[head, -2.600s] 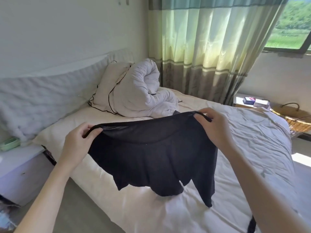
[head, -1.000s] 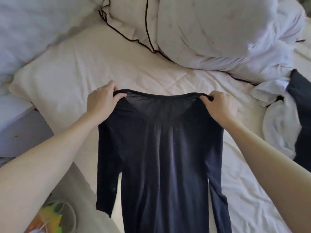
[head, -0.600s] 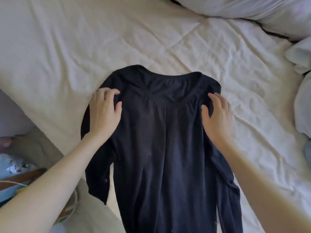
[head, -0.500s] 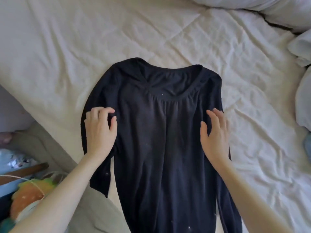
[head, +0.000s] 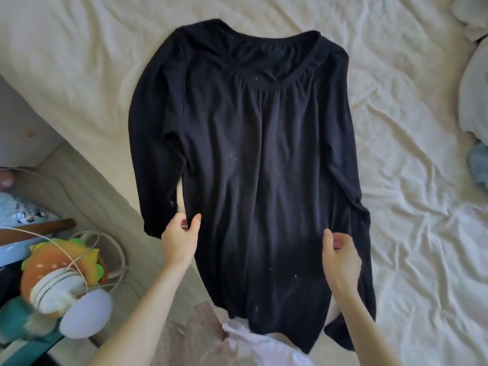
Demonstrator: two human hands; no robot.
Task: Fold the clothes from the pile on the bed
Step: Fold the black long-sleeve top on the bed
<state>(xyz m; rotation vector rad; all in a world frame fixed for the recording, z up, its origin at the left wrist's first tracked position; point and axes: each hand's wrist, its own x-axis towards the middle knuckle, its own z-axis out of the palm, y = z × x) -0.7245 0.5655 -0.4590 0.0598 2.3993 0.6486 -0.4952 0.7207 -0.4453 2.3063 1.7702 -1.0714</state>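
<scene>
Black and soft-looking, the long-sleeved top (head: 258,159) lies face up on the bed (head: 412,180), its neckline toward twelve o'clock and its hem toward six, where the lower part hangs over the mattress edge. Its long axis therefore runs straight away from the person, and both sleeves lie down along the body's sides.

The left hand (head: 181,240) is at the garment's seven o'clock edge, thumb and fingers curled and parted at the side seam just below the left sleeve's cuff; whether it has cloth pinched yet cannot be told. The right hand (head: 340,256) is at the five o'clock edge, its thumb on top of the fabric and its fingers curled beside the right sleeve, apparently gathering cloth. Both hands are about equally near the hem, one at each side, with the body of the top between them. Judging from this, the top is spread and the coming fold depends on drawing the sides or the hanging hem in evenly; the overhanging part could slide floorward if let go.

At three o'clock, pale bedding (head: 472,85) and a bit of blue cloth (head: 479,167) lie at the frame's edge. At eight o'clock, beside the bed, a burger-shaped plush (head: 60,262) sits among cords; no container can be made out clearly.
</scene>
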